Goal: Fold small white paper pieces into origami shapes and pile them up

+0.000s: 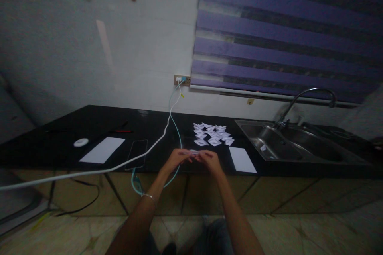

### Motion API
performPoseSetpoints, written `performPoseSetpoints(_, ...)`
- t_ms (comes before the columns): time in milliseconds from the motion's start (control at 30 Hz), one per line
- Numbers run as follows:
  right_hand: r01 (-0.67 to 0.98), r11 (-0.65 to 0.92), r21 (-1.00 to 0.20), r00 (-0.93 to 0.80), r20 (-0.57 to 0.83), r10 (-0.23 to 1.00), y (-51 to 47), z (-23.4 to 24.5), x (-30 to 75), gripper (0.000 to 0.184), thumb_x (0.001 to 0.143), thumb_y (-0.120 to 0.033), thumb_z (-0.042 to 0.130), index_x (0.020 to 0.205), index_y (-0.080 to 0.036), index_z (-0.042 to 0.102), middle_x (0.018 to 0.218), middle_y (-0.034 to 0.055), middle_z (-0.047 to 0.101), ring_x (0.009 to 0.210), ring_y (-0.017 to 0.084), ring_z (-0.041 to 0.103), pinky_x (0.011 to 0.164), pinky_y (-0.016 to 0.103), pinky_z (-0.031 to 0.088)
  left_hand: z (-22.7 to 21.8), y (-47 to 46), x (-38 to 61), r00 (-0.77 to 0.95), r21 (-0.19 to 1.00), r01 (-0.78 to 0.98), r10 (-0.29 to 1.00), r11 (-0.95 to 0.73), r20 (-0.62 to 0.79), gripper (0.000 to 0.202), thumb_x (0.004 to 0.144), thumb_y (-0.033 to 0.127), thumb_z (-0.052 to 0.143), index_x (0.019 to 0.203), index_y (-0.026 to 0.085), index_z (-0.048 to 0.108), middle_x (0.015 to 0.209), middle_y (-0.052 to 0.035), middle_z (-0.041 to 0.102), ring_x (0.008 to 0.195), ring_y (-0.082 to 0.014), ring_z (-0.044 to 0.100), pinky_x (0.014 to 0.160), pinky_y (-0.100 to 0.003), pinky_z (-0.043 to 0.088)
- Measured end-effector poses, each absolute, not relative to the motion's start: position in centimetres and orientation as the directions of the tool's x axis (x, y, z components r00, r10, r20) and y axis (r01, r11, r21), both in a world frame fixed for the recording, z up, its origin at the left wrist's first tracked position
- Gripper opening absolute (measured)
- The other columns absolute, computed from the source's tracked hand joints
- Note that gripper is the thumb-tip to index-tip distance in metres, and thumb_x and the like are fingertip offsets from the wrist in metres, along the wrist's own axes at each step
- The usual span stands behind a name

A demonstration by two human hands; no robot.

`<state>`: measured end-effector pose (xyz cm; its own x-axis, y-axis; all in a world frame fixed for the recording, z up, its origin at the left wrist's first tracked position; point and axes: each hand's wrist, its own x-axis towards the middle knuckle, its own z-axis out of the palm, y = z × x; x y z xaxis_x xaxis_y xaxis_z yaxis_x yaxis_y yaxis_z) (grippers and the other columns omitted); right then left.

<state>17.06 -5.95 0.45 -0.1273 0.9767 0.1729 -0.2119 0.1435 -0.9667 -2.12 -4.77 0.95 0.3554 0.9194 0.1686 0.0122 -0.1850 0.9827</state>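
Note:
Both my hands meet above the front edge of a black counter (60,127). My left hand (177,157) and my right hand (209,158) are closed in pinches on a small white piece of paper (194,152) held between them. Just beyond them lie several small folded white paper shapes (213,134) in a cluster. A white sheet (242,159) lies flat to the right of my right hand. A thin bracelet (149,196) circles my left wrist.
Left on the counter lie a dark phone (137,153), another white sheet (102,150), a white tape roll (81,142) and a red pen (123,131). White and teal cables (170,119) run from a wall outlet (181,80). A steel sink (278,143) with a tap (311,95) sits right, under purple blinds (284,32).

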Motion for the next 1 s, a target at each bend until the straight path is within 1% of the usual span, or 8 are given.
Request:
performPoseSetpoints(100,-0.13,0.206,-0.97,-0.119,0.222,0.968,-6.0,0.4,17.1,0.031,0.07,-0.045,0.069,0.077,-0.015,0.072,0.077,0.0086,0.072,0.071,0.022,0.067,0.071,0.034,0.053,1.1,-4.8,-2.3,0.357,0.969,0.055,0.911,-0.24,0.205,0.042,0.077,0.049,0.058,0.085,0.01,0.073,0.074,-0.0099,0.071,0.057,-0.0139,0.058,0.048,-0.021,0.034)
performPoseSetpoints(167,-0.095,0.229,-0.969,-0.104,0.238,0.966,-6.0,0.4,17.2,0.032,0.071,-0.046,0.068,0.077,-0.015,0.072,0.076,0.0084,0.072,0.07,0.023,0.067,0.069,0.034,0.052,1.1,-4.8,-2.4,0.364,0.956,0.05,0.896,-0.29,0.253,0.042,0.08,0.049,0.055,0.078,0.011,0.073,0.078,-0.0095,0.072,0.067,-0.0167,0.061,0.059,-0.023,0.04)
performPoseSetpoints(233,-0.072,0.245,-0.967,-0.081,0.251,0.965,-5.9,0.2,17.2,0.032,0.07,-0.047,0.068,0.077,-0.015,0.072,0.073,0.0079,0.071,0.069,0.023,0.066,0.068,0.033,0.052,1.2,-4.8,-2.3,0.367,0.945,0.045,0.885,-0.325,0.287,0.043,0.081,0.049,0.053,0.073,0.012,0.073,0.081,-0.0095,0.072,0.076,-0.0192,0.063,0.071,-0.026,0.043)
performPoseSetpoints(300,-0.061,0.258,-0.964,-0.054,0.261,0.964,-5.8,0.0,17.2,0.032,0.07,-0.046,0.068,0.075,-0.015,0.071,0.071,0.0072,0.071,0.066,0.022,0.066,0.066,0.032,0.051,1.2,-4.7,-2.2,0.361,0.939,0.052,0.883,-0.341,0.3,0.044,0.081,0.049,0.052,0.072,0.012,0.072,0.08,-0.0094,0.072,0.079,-0.0203,0.064,0.075,-0.028,0.043)
performPoseSetpoints(500,-0.089,0.238,-0.967,-0.005,0.24,0.971,-5.2,-0.6,17.0,0.033,0.068,-0.046,0.069,0.079,-0.015,0.067,0.067,0.0053,0.069,0.06,0.019,0.064,0.061,0.029,0.051,0.9,-4.6,-1.8,0.356,0.939,0.063,0.886,-0.339,0.296,0.046,0.084,0.051,0.047,0.088,0.011,0.07,0.082,-0.0104,0.072,0.069,-0.0186,0.065,0.072,-0.027,0.045)
performPoseSetpoints(667,-0.109,0.222,-0.969,0.016,0.221,0.975,-5.2,-0.6,16.8,0.033,0.067,-0.045,0.07,0.08,-0.016,0.066,0.065,0.0042,0.068,0.057,0.018,0.063,0.057,0.028,0.05,0.3,-4.4,-1.5,0.322,0.953,0.016,0.904,-0.302,0.282,0.044,0.083,0.052,0.048,0.095,0.011,0.062,0.087,-0.0109,0.07,0.061,-0.0164,0.065,0.065,-0.027,0.046)
performPoseSetpoints(833,-0.085,0.223,-0.971,0.041,0.22,0.975,-5.4,-0.3,16.7,0.034,0.067,-0.047,0.069,0.08,-0.016,0.064,0.064,0.0042,0.068,0.055,0.018,0.063,0.054,0.028,0.049,-0.2,-4.4,-1.4,0.317,0.968,-0.053,0.915,-0.246,0.25,0.047,0.081,0.051,0.052,0.11,0.014,0.049,0.086,-0.0098,0.07,0.062,-0.0165,0.066,0.065,-0.027,0.047)
performPoseSetpoints(1000,-0.1,0.213,-0.972,0.032,0.211,0.977,-5.4,-0.3,16.7,0.035,0.067,-0.046,0.069,0.084,-0.016,0.062,0.064,0.0038,0.068,0.055,0.018,0.063,0.054,0.027,0.049,-0.5,-4.2,-1.3,0.292,0.966,-0.042,0.922,-0.255,0.256,0.051,0.083,0.048,0.05,0.119,0.013,0.044,0.086,-0.0096,0.07,0.061,-0.0158,0.066,0.063,-0.026,0.046)
